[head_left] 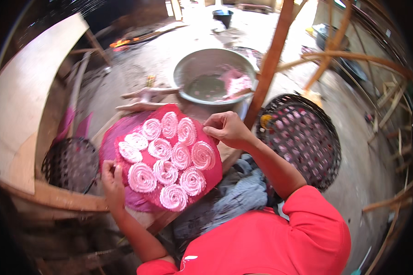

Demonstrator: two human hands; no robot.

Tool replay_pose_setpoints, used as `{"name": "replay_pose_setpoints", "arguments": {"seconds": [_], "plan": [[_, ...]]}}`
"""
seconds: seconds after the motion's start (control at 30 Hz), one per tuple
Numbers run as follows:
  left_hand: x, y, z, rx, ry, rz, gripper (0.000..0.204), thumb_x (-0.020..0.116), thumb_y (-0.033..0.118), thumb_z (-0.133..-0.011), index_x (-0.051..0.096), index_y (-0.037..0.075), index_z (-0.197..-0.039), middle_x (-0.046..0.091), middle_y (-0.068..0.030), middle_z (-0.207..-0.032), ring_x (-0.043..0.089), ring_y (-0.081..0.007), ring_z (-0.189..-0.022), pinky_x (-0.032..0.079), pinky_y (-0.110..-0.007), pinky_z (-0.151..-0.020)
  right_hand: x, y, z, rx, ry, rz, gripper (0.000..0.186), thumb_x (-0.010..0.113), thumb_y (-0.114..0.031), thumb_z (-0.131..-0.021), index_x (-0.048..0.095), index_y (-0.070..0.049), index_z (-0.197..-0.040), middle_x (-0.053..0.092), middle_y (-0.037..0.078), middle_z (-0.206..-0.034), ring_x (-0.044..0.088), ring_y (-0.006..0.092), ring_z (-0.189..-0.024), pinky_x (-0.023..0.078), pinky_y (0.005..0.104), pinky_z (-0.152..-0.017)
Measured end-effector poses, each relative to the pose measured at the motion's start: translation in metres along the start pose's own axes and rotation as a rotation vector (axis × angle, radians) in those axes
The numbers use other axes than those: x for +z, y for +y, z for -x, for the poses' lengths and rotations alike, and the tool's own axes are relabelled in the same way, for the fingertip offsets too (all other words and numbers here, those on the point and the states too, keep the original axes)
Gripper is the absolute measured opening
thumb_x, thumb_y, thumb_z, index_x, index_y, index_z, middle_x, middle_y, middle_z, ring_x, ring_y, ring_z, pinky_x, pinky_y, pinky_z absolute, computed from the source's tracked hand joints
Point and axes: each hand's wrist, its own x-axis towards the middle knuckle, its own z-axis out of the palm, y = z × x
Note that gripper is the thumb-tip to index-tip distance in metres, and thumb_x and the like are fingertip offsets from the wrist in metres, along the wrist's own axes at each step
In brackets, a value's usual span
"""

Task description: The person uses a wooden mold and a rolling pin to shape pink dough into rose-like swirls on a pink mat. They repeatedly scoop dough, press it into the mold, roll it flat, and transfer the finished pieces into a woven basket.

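Pale pink spiral coils (165, 171), several of them, lie flat on a bright red sheet (211, 176) in front of me. Under it, a purple sheet (109, 140) shows along the left side. My right hand (229, 129) pinches the red sheet's right edge between thumb and fingers. At the opposite edge, my left hand (113, 183) is closed with thumb and fingertips on the sheet's border; the exact grip is partly hidden. Neither hand touches a coil.
Beyond the sheet stands a wide metal basin (188, 68) with a pink mass inside. A wooden post (273, 59) rises beside it. Dark woven baskets (328, 156) flank me on both sides. A small fire (119, 43) burns at far left; a dark bucket (222, 19) stands far off.
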Motion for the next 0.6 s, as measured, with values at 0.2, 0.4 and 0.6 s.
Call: {"name": "replay_pose_setpoints", "arguments": {"seconds": [0.2,0.4,0.6], "plan": [[0.113,0.070,0.002,-0.014,-0.303,0.342,0.006,0.051,0.008,-0.097,0.049,0.008,-0.092,0.041,0.0053,-0.083,0.036,-0.0033,-0.073,0.032,-0.021,-0.063,-0.119,-0.065,0.117,0.045,0.299,0.314,0.019,0.069,-0.011,-0.086,0.071,0.004,-0.096,0.069,0.003,-0.079,0.061,0.0060,-0.071,0.049,0.0235,-0.063],[0.286,0.094,0.009,0.090,-0.580,0.576,0.010,0.055,0.012,-0.098,0.051,0.003,-0.096,0.052,-0.0008,-0.077,0.049,-0.0075,-0.068,0.043,-0.027,-0.059,-0.219,-0.083,0.225,0.239,0.684,0.528,0.013,0.070,-0.011,-0.086,0.071,0.002,-0.090,0.067,0.001,-0.076,0.057,0.0055,-0.068,0.046,0.0228,-0.062],[0.402,0.077,0.035,0.161,-0.667,0.265,0.016,0.061,0.007,-0.092,0.052,-0.002,-0.101,0.059,-0.0178,-0.084,0.060,-0.0295,-0.070,0.048,-0.035,-0.066,-0.296,-0.006,0.298,0.380,0.898,0.499,0.012,0.069,-0.010,-0.086,0.071,0.001,-0.090,0.067,0.002,-0.075,0.059,0.0077,-0.062,0.049,0.0247,-0.057]]}}
